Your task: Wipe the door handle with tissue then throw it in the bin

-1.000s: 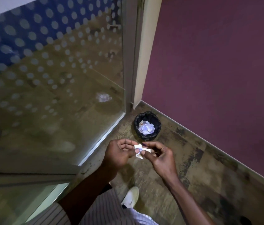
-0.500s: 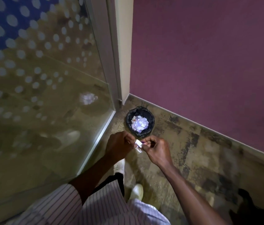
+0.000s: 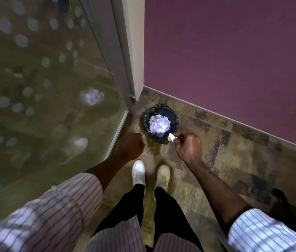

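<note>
Here, the right hand [image 3: 189,146] pinches the tissue [image 3: 171,137] over the near rim of the bin [image 3: 146,122]; the left hand [image 3: 129,146], fingers curled together, hangs left of it. The bin, holding crumpled paper [image 3: 159,125], stands on mottled floor [image 3: 216,142] in the corner between glass door [image 3: 43,79] and purple wall [image 3: 225,51], white shoes [image 3: 138,171] just before it.

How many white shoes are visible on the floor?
2: the left shoe and the right shoe, side by side below the bin. The glass shows only a faint reflection.
</note>
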A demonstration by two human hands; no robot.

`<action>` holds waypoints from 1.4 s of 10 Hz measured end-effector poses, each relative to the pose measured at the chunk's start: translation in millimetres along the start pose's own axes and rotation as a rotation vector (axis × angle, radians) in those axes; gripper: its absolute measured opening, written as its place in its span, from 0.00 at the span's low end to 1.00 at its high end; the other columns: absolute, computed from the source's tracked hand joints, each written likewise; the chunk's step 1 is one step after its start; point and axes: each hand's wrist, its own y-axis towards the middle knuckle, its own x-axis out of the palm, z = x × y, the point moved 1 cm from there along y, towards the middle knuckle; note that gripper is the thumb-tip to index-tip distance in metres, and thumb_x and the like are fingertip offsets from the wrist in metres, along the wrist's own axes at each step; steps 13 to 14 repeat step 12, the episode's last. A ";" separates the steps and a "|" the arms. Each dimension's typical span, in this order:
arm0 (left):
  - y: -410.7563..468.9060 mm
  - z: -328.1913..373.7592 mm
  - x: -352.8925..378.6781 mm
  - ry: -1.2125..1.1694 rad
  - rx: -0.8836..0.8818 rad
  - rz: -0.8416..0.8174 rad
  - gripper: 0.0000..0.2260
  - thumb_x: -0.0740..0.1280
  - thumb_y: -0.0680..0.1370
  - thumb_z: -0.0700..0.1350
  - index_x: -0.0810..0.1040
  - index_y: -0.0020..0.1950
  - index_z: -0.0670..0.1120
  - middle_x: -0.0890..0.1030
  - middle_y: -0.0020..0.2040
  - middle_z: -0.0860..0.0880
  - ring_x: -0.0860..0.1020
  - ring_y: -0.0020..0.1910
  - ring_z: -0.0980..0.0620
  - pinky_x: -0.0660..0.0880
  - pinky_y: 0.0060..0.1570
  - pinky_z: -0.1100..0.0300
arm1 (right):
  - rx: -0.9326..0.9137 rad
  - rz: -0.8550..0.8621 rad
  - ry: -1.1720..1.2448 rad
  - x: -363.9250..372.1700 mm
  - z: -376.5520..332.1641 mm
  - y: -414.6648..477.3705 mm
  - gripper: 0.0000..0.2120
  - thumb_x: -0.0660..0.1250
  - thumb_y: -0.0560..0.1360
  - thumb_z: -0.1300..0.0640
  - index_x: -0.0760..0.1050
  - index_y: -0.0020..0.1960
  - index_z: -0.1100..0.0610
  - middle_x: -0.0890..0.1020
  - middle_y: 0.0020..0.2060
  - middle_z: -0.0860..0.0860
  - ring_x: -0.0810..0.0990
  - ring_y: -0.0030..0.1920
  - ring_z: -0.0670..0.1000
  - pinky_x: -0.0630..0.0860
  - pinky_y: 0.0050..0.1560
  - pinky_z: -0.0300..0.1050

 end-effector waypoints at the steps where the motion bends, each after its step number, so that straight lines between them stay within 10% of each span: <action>1: 23.2 -11.1 15.6 0.116 0.004 -0.078 0.13 0.70 0.84 0.53 0.85 0.62 0.47 0.87 0.62 0.42 0.85 0.62 0.39 0.82 0.57 0.49 | -0.051 -0.045 -0.114 21.5 17.8 29.6 0.09 0.71 0.77 0.63 0.85 0.56 0.61 0.85 0.53 0.62 0.85 0.49 0.64 0.81 0.51 0.53; 8: 145.4 -59.6 169.3 0.172 -0.137 -0.192 0.14 0.67 0.84 0.53 0.83 0.65 0.47 0.86 0.63 0.39 0.85 0.64 0.36 0.83 0.62 0.41 | -0.082 -0.279 -0.347 205.4 125.3 162.1 0.13 0.61 0.84 0.54 0.77 0.63 0.59 0.82 0.60 0.64 0.83 0.55 0.67 0.74 0.47 0.52; 10: 124.0 -43.6 152.6 0.158 -0.158 -0.212 0.14 0.68 0.84 0.54 0.83 0.65 0.47 0.86 0.64 0.38 0.85 0.64 0.36 0.83 0.63 0.44 | -0.172 -0.381 -0.279 163.2 109.6 118.8 0.27 0.53 0.76 0.50 0.78 0.67 0.60 0.82 0.60 0.65 0.82 0.59 0.68 0.80 0.56 0.58; 14: 94.0 -15.6 116.8 0.160 -0.169 -0.262 0.17 0.68 0.84 0.55 0.81 0.68 0.48 0.83 0.69 0.41 0.82 0.70 0.38 0.81 0.65 0.46 | -0.200 -0.418 -0.375 118.7 89.7 89.2 0.14 0.65 0.79 0.56 0.78 0.63 0.58 0.83 0.59 0.61 0.85 0.57 0.66 0.80 0.54 0.54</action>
